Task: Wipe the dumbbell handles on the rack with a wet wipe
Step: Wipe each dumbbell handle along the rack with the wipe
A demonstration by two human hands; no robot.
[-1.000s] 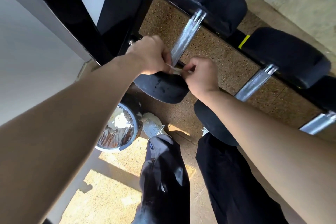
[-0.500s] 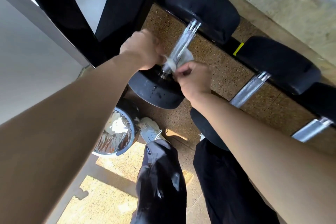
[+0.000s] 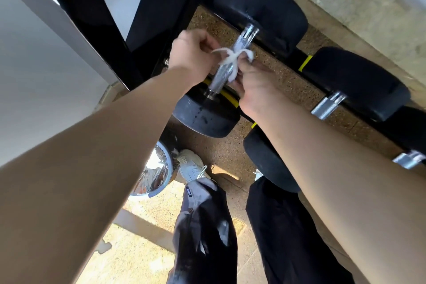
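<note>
A black dumbbell lies on the rack, its knurled chrome handle (image 3: 224,71) running between two rubber heads. A white wet wipe (image 3: 227,59) is looped around the middle of that handle. My left hand (image 3: 192,56) pinches the wipe's left end beside the handle. My right hand (image 3: 255,83) pinches the other end on the right, fingers curled against the handle. Two more dumbbell handles (image 3: 327,105) (image 3: 408,159) show to the right on the same rack.
The rack's black frame (image 3: 147,14) rises at the left, with yellow markers (image 3: 304,62) on its rail. A foil-lined bin (image 3: 153,168) stands on the speckled floor by my shoe (image 3: 191,165). My dark trouser legs fill the bottom centre.
Both hands have moved up the handle from its lower end toward the middle. The wipe, first a small strip between my fingers, now wraps around the handle.
</note>
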